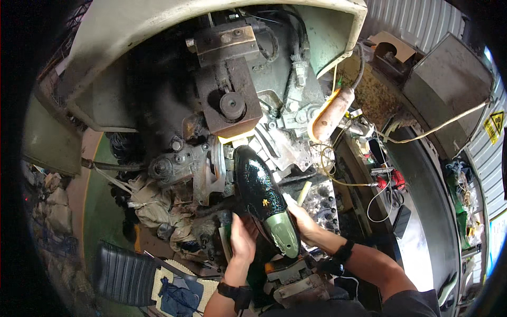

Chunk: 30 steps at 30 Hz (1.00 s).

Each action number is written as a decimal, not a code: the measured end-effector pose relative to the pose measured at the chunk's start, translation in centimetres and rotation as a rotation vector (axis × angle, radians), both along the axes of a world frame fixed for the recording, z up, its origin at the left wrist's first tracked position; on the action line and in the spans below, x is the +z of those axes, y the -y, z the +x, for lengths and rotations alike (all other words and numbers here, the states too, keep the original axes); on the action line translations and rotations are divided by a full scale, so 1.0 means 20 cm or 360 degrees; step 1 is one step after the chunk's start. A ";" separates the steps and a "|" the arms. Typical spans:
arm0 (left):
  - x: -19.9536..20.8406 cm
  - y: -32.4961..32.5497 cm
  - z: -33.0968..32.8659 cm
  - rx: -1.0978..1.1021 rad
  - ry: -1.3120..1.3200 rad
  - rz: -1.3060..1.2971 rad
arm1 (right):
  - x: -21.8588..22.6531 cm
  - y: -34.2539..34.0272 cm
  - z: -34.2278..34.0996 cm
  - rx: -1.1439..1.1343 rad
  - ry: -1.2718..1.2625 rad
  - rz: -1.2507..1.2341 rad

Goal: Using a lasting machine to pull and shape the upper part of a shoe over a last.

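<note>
A glossy black shoe upper sits stretched over a green shoe last, its toe pointing away from me under the machine's head. The last's green heel end, with a hole in it, is turned toward me. My right hand grips the last's right side near the heel, with the fingers partly out of sight beneath. On the other side, my left hand is closed around the left edge, and the shoe hides some of its fingertips. The toe tip meets the metal parts below the head.
A lit work lamp hangs right of the machine head. Farther right are a red tool with a hose, a dark phone-like slab and a black belt. A black chair stands at lower left, near bundled cloth.
</note>
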<state>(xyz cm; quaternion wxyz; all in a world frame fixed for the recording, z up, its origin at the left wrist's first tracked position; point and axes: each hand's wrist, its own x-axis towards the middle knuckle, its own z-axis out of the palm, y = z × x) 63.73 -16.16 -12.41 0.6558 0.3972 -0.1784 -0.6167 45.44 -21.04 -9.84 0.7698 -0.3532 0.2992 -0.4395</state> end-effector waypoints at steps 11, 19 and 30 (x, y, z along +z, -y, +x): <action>0.30 0.19 -0.16 -0.0243 -0.0408 -0.0029 | 0.00 -0.06 0.09 -0.0538 -0.0295 -0.0074; -0.05 0.02 0.08 0.0437 0.0822 0.0009 | 0.04 -0.08 -0.02 -0.0404 -0.0475 -0.0042; -0.86 -0.50 0.82 0.0928 0.1473 0.0666 | 0.23 -0.15 -0.61 -0.0608 -0.0549 0.0175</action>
